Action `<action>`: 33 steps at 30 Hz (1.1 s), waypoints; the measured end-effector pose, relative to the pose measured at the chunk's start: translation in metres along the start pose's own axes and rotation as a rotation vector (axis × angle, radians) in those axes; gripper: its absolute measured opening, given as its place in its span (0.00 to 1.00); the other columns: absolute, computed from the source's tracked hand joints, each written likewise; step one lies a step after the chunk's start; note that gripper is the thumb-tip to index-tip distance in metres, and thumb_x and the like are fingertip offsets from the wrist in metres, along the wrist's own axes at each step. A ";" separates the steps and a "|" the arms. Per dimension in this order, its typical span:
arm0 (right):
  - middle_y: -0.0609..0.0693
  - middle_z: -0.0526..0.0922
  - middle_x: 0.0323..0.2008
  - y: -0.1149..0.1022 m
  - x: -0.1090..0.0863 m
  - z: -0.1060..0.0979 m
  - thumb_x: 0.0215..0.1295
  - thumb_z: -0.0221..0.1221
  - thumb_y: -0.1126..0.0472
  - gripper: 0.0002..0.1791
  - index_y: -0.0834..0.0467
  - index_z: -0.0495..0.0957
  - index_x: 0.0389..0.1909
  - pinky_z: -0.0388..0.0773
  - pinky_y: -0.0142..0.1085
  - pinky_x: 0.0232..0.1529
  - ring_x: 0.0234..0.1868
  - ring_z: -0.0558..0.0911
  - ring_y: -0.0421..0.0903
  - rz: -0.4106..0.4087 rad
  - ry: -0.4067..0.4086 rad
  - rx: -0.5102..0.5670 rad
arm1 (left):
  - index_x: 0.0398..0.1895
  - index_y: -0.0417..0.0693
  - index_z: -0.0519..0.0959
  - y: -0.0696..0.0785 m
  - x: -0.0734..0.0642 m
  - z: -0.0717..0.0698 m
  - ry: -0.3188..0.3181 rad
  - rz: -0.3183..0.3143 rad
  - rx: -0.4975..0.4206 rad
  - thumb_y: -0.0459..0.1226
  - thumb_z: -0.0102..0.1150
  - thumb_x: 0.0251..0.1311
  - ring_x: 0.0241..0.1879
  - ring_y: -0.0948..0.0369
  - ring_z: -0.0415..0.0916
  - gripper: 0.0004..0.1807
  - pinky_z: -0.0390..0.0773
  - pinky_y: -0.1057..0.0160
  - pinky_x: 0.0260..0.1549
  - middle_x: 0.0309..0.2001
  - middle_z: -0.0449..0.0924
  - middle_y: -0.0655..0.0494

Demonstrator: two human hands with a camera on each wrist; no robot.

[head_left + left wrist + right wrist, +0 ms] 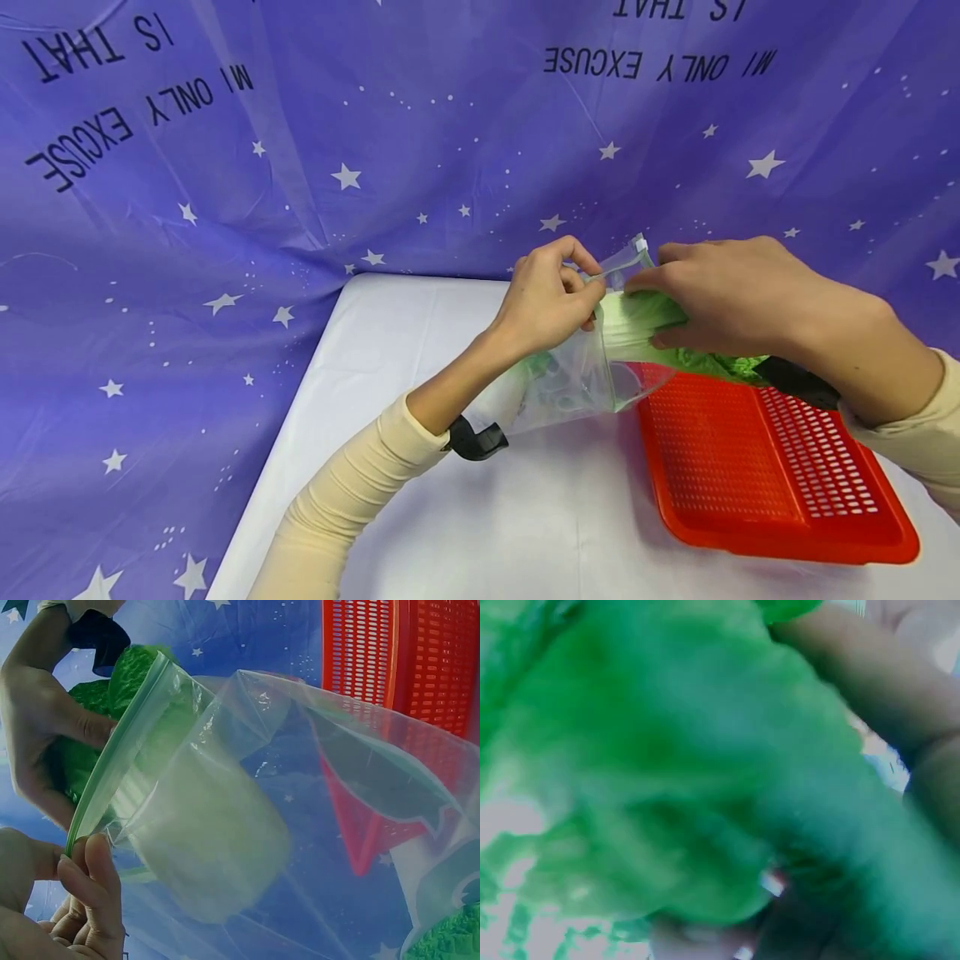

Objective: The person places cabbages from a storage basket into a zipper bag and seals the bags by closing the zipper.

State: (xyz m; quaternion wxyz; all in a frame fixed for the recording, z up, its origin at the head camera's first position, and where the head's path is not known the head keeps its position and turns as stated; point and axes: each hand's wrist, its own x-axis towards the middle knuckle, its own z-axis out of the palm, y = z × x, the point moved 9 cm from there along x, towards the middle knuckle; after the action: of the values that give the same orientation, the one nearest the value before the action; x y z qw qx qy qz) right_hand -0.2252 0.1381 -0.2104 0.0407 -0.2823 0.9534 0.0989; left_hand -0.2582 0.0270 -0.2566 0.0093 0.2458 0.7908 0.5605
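Observation:
In the head view my right hand [742, 292] grips a napa cabbage [637, 321] with a white base and green leaves. The base points left into the mouth of a clear zip bag [577, 387]. My left hand [551, 296] pinches the rim of the bag's mouth. From the left wrist, the pale cabbage base [214, 840] shows inside the bag [300, 742], while the leaves stick out past the zip edge. Green leaves [667, 750] fill the right wrist view, blurred, with fingers partly hidden behind them.
A red plastic basket [727, 533] with slotted holes stands on the white-covered table [465, 533], below my right forearm. Beyond the bag, toward the left, lies a whitish thing with some green [498, 396], partly covered. A purple star-printed cloth [420, 133] hangs behind the table.

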 end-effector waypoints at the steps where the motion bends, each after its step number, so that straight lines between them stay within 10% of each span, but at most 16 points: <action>1: 0.43 0.75 0.34 -0.002 0.001 0.000 0.43 0.76 0.48 0.31 0.37 0.82 0.53 0.74 0.47 0.19 0.27 0.77 0.45 -0.001 0.007 -0.001 | 0.41 0.45 0.74 0.000 0.000 0.000 0.003 0.002 -0.003 0.33 0.56 0.64 0.18 0.62 0.79 0.05 0.67 0.63 0.13 0.17 0.80 0.59; 20: 0.40 0.84 0.40 -0.010 -0.003 0.011 0.46 0.75 0.65 0.23 0.42 0.86 0.45 0.79 0.46 0.31 0.35 0.82 0.43 -0.159 0.035 0.236 | 0.39 0.42 0.75 0.001 0.000 -0.012 0.067 0.044 -0.063 0.29 0.52 0.61 0.18 0.63 0.81 0.05 0.67 0.62 0.11 0.15 0.79 0.59; 33: 0.36 0.66 0.15 -0.022 -0.001 0.015 0.44 0.74 0.70 0.18 0.45 0.76 0.18 0.65 0.36 0.22 0.18 0.64 0.38 -0.225 0.159 0.245 | 0.39 0.45 0.74 -0.001 -0.002 -0.008 0.045 0.016 -0.050 0.30 0.53 0.61 0.19 0.63 0.81 0.05 0.65 0.63 0.12 0.15 0.79 0.59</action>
State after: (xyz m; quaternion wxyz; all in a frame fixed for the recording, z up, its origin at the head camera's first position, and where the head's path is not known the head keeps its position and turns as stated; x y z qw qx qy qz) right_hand -0.2119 0.1238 -0.2283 0.0101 -0.3872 0.9208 -0.0460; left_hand -0.2591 0.0188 -0.2555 -0.0068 0.2390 0.7746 0.5855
